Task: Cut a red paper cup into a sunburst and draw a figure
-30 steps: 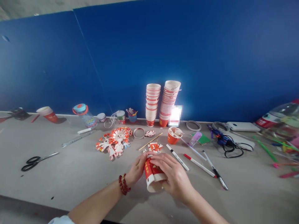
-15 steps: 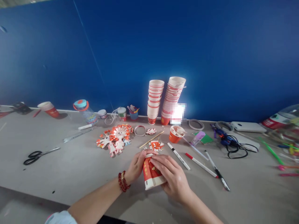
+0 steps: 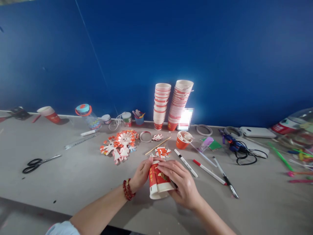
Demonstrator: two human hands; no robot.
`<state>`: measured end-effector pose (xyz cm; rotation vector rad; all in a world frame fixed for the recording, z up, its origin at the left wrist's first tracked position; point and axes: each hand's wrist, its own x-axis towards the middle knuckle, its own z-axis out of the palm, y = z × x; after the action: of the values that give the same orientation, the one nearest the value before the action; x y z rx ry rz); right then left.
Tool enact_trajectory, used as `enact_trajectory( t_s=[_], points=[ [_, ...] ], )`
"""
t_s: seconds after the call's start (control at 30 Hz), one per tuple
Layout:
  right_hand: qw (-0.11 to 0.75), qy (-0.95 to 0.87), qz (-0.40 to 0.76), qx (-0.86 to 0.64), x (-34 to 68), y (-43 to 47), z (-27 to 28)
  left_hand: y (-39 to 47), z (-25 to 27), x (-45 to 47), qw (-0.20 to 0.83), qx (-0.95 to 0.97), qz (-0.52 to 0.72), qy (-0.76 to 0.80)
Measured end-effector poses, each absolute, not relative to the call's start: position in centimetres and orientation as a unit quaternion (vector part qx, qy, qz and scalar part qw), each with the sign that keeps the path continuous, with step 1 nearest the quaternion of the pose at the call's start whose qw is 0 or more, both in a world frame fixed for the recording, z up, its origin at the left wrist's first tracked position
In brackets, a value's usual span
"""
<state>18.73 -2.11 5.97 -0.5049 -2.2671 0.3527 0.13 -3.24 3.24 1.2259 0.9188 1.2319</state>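
Here, two hands (image 3: 183, 184) clasp one red cup (image 3: 154, 179), two cup stacks (image 3: 161, 112) standing beyond

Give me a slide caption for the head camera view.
Left hand and right hand hold a red-and-white paper cup at a grey table, with black-handled metal scissors at left.

Between your hands (image 3: 183, 184): paper cup (image 3: 155, 178). On your desk (image 3: 85, 182): scissors (image 3: 36, 164), left; marker pens (image 3: 209, 172), right; cup stacks (image 3: 161, 106), beyond the hands.

Head camera looks forward, down
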Motion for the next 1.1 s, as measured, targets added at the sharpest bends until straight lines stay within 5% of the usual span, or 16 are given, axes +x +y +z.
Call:
enact_trajectory(
  t_s=[0.27, 0.5, 0.7, 1.1],
  points=[
    [0.411, -0.842, 0.119, -0.33, 19.0, -1.9, 4.8, -3.1, 3.0, -0.3, 0.587, 0.51, 0.542, 0.319],
    [0.403, -0.811, 0.141, -0.4, 19.1, -1.6, 4.4, -3.4, 2.8, 0.3, 0.467, 0.63, 0.558, 0.271],
    [0.388, -0.797, 0.15, -0.438, 18.4, -2.2, 5.0, -3.1, 3.5, 0.0, 0.491, 0.577, 0.586, 0.289],
    [0.391, -0.739, 0.35, -0.423, 18.4, -2.1, 4.8, -2.9, 3.8, -0.4, 0.474, 0.59, 0.556, 0.343]
  ],
)
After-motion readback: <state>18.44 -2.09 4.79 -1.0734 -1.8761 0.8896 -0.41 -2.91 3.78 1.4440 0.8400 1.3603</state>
